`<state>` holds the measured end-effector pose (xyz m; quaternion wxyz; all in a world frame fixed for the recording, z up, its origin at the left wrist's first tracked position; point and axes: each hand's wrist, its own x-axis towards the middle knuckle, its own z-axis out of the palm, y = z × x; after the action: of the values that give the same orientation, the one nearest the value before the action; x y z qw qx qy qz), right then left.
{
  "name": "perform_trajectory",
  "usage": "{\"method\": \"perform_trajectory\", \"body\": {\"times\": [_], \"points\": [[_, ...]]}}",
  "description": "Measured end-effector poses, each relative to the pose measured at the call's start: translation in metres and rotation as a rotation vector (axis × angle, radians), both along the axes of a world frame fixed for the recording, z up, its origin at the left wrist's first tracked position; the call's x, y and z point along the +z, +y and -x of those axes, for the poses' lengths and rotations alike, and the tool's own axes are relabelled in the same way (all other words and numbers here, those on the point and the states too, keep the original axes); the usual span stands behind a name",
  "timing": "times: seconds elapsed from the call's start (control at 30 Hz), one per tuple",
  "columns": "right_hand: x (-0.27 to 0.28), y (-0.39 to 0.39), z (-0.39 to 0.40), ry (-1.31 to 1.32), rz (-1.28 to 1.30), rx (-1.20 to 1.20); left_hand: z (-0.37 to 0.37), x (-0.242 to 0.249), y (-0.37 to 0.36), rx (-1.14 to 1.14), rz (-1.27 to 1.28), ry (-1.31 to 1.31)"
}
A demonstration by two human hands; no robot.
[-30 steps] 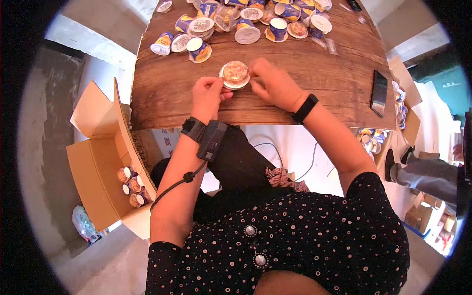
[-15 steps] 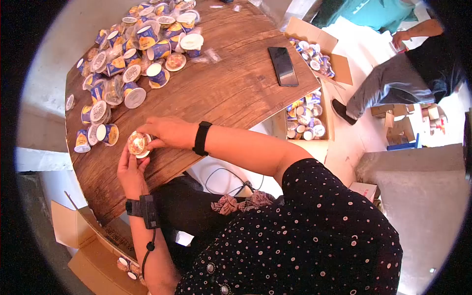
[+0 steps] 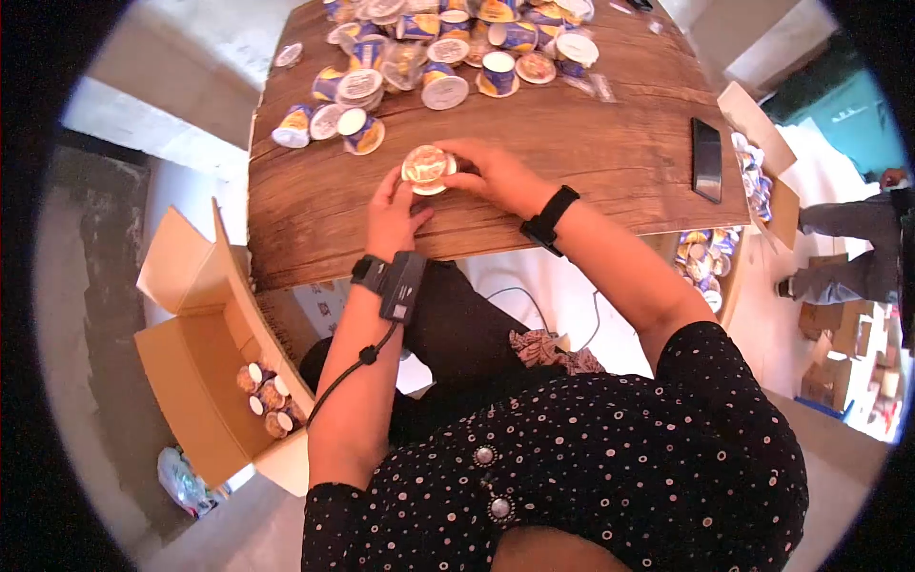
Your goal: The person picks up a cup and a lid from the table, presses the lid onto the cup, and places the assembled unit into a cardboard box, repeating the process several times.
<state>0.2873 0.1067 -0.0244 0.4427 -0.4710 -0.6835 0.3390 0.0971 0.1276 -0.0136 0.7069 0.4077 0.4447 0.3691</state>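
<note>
Between my two hands is a small round food cup [image 3: 427,166], its shiny lidded end facing up toward me. My left hand [image 3: 393,217] grips it from the lower left, fingers curled beneath. From the right side, my right hand [image 3: 491,178] holds the rim between thumb and fingers. The cup is just above the near part of the wooden table [image 3: 591,181]; its lower body is hidden. Closest to it on the tabletop is a blue-and-yellow cup [image 3: 360,132] lying on its side, at the near edge of a pile of similar cups.
A black phone [image 3: 706,159] lies near the table's right edge. On the floor at left stands an open cardboard box [image 3: 195,386] with several cups inside. Boxes of cups [image 3: 707,262] sit beyond the right edge, where another person's legs [image 3: 843,276] show.
The view has swung left, so table and pile appear farther right and the left cardboard box shows more fully. Both hands still hold the cup. The other person now stands more upright.
</note>
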Motion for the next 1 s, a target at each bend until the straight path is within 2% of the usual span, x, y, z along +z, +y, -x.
{"method": "perform_trajectory", "body": {"times": [0.03,0.13,0.2,0.23,0.27,0.37,0.43,0.47,0.53,0.6,0.67,0.7,0.77,0.87,0.9,0.97,1.0], "points": [[0.002,-0.002,0.003,0.124,0.089,0.034,0.003,-0.009,0.002,0.011,-0.011,0.000],[0.006,-0.012,0.011,0.199,0.125,-0.002,0.006,-0.010,-0.004,-0.046,-0.030,0.021],[0.002,-0.019,0.022,0.227,0.138,-0.017,0.010,-0.004,-0.017,-0.032,-0.139,0.001],[0.003,-0.026,0.028,0.252,0.155,-0.047,0.010,0.005,-0.022,0.031,0.040,-0.168],[0.005,-0.032,0.031,0.251,0.157,-0.038,0.009,0.012,-0.029,0.041,0.040,-0.169],[0.041,-0.057,0.046,0.177,0.125,-0.006,0.014,0.031,-0.041,-0.066,-0.051,-0.315],[0.055,-0.068,0.057,-0.045,-0.162,-0.118,0.023,0.039,-0.047,-0.037,-0.024,-0.392],[0.058,-0.071,0.060,-0.041,-0.167,-0.113,0.028,0.043,-0.050,-0.033,-0.030,-0.389],[0.065,-0.075,0.061,0.532,0.076,-0.075,0.041,0.057,-0.057,0.010,0.211,-0.724],[0.077,-0.082,0.065,0.561,0.116,-0.074,0.051,0.067,-0.067,-0.003,0.209,-0.762],[0.089,-0.090,0.074,0.504,0.020,-0.060,0.055,0.074,-0.074,-0.055,0.226,-0.846],[0.092,-0.094,0.079,0.497,0.018,-0.059,0.055,0.077,-0.078,-0.057,0.223,-0.853],[0.098,-0.099,0.088,0.232,-0.112,-0.108,0.056,0.082,-0.084,-0.101,0.180,-0.810],[0.105,-0.102,0.090,0.157,-0.156,-0.099,0.060,0.086,-0.090,-0.095,0.159,-0.812],[0.104,-0.103,0.090,0.153,-0.159,-0.099,0.061,0.088,-0.092,-0.097,0.156,-0.816],[0.100,-0.103,0.091,0.419,-0.008,0.007,0.063,0.093,-0.095,-0.108,0.128,-0.756],[0.102,-0.103,0.091,0.417,-0.010,0.014,0.065,0.095,-0.097,-0.103,0.123,-0.758]]}}
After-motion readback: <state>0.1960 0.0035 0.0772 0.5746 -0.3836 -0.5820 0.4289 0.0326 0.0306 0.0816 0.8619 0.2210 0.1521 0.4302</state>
